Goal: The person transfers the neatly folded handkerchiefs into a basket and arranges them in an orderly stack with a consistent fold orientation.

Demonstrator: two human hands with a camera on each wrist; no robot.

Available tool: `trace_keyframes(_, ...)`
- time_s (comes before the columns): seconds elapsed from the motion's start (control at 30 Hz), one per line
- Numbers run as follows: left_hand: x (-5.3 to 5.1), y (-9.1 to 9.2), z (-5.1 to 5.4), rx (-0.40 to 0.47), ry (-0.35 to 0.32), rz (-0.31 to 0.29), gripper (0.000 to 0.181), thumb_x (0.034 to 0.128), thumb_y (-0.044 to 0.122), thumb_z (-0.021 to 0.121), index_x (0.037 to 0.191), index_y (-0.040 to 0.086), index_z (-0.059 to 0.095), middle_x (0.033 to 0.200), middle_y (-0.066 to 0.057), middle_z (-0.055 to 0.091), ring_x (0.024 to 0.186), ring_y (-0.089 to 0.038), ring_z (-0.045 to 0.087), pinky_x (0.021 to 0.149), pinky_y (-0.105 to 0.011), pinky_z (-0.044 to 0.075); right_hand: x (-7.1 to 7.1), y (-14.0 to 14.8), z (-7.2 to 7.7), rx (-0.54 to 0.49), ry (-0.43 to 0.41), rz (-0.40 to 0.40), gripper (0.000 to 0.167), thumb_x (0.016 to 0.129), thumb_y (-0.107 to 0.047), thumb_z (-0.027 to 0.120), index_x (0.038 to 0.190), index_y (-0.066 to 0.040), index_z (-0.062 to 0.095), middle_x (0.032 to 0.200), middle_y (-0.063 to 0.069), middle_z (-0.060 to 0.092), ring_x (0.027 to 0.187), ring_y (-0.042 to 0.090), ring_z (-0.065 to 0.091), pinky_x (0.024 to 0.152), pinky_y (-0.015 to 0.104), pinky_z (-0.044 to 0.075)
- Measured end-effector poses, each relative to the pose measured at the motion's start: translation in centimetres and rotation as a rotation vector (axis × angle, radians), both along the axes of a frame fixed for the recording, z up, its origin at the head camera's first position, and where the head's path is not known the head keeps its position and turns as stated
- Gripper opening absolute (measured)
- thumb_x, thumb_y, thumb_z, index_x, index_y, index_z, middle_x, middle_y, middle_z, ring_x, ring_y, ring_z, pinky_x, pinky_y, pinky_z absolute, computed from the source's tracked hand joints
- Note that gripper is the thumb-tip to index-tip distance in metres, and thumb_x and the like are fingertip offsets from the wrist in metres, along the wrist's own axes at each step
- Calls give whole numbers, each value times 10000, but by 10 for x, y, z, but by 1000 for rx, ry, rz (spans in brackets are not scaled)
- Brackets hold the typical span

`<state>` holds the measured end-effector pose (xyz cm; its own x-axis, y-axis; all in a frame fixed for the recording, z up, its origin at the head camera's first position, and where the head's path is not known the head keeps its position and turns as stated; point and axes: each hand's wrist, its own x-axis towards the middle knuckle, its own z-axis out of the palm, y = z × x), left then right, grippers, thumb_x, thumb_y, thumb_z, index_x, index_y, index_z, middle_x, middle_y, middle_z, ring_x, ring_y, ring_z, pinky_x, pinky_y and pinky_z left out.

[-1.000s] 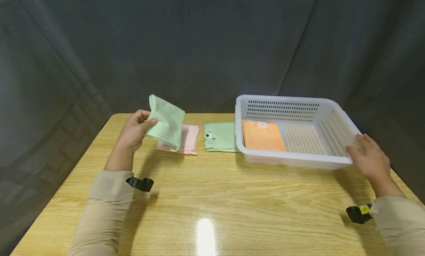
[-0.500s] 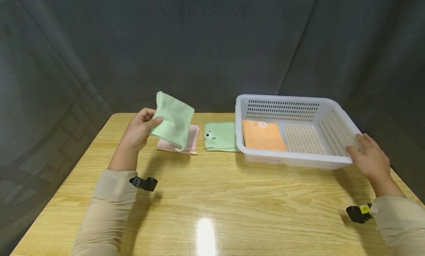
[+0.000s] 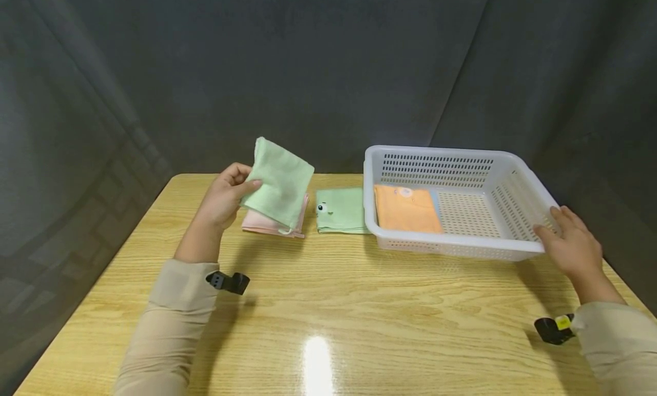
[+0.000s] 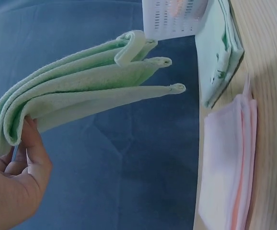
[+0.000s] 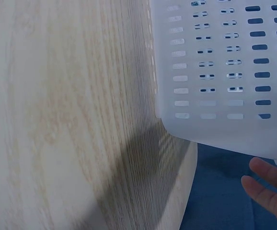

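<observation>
My left hand (image 3: 224, 196) pinches a folded light green cloth (image 3: 281, 182) by its left edge, in the air above a folded pink cloth (image 3: 262, 222). In the left wrist view the green cloth (image 4: 81, 81) shows several hanging layers, and the pink cloth (image 4: 222, 163) lies below it on the table. My right hand (image 3: 572, 242) grips the right rim of a white plastic basket (image 3: 462, 243). Inside the basket, at its left, lies an orange cloth (image 3: 408, 210) with a strip of blue cloth (image 3: 435, 202) beside it.
Between the pink cloth and the basket, a second green cloth (image 3: 341, 211) with an eye design lies folded, its right end by the basket's left wall. All stand towards the back edge of the wooden table (image 3: 359, 316). A dark curtain (image 3: 308, 76) hangs behind.
My left hand has moved to the right and slightly up with the green cloth, which now covers more of the pink one. The right hand and the basket have stayed in place.
</observation>
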<state>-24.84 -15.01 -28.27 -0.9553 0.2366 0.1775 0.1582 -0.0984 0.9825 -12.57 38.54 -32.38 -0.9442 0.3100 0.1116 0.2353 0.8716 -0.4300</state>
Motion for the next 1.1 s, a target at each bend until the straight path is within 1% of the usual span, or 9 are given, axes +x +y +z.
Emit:
trace_keyframes(0.2, -1, 8, 1, 30, 9, -16, 91, 843, 0, 517, 855, 88, 497, 801, -25, 508, 706, -120, 520, 589, -199, 447, -1, 2, -1, 7, 5, 0, 615, 904, -307, 322, 1332, 59, 75, 1376, 264, -13, 1208, 484, 9, 904, 619, 14)
trace_keyframes(0.47, 0, 21, 4, 107, -19, -42, 126, 840, -47, 490, 850, 79, 489, 778, -13, 519, 678, -118, 533, 573, -205, 455, -1, 2, -2, 10, 11, 1, 612, 905, -306, 324, 1335, 54, 78, 1376, 265, -6, 1208, 484, 15, 900, 623, 20)
trace_keyframes(0.73, -1, 35, 5, 169, -44, -49, 131, 839, -51, 492, 842, 80, 492, 798, -41, 490, 676, -125, 531, 569, -209, 459, -2, 2, -1, 14, 23, 13, 604, 905, -293, 326, 1331, 63, 89, 1375, 268, 3, 1209, 482, 21, 901, 621, 26)
trace_keyframes(1.1, -1, 53, 2, 212, -83, -41, 149, 839, -66, 475, 847, 82, 478, 803, -43, 468, 656, -122, 526, 545, -200, 456, -1, 3, -3, 13, 16, 12, 607, 904, -299, 321, 1331, 64, 87, 1373, 271, 9, 1203, 490, 29, 895, 624, 43)
